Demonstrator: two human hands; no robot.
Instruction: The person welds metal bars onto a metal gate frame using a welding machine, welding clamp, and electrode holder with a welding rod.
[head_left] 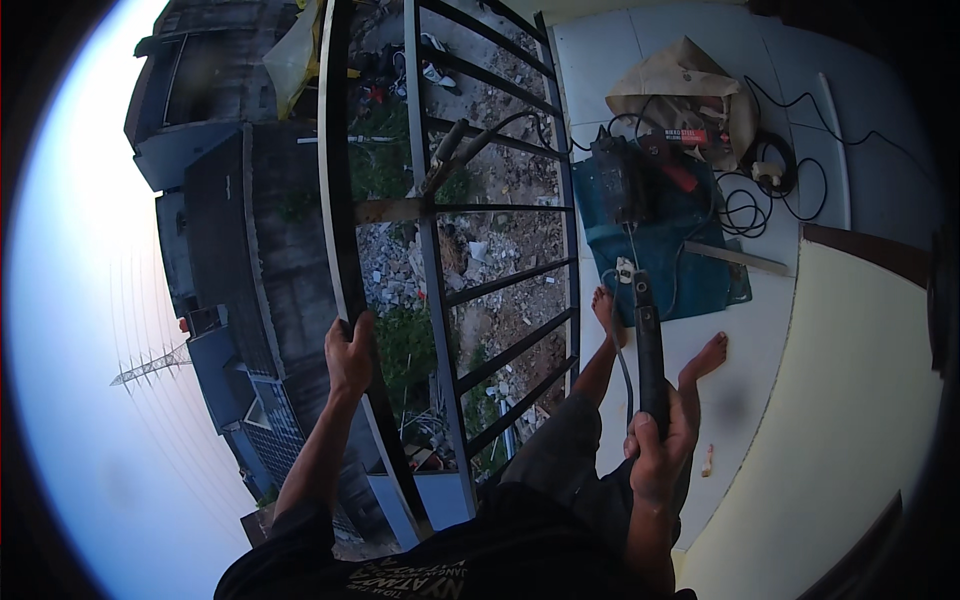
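My left hand (350, 355) is closed round the dark top rail (332, 200) of a metal railing at the left. My right hand (660, 450) is closed round the black handle of a welding electrode holder (648, 340), pointed away from me, with a thin rod (633, 242) at its tip and a cable hanging beside it. A clamp with a black cable (450, 150) is attached to the railing's inner frame (430, 260). My bare feet are on white tiles, either side of the holder.
A teal mat (690, 292) carries a dark machine (620, 180) and a metal strip (740, 258). Beyond are a tan bag (650, 90), coiled cables (740, 210) and a white pipe (835, 160). A wall (830, 400) borders the right. Rubble, plants and buildings lie below the railing.
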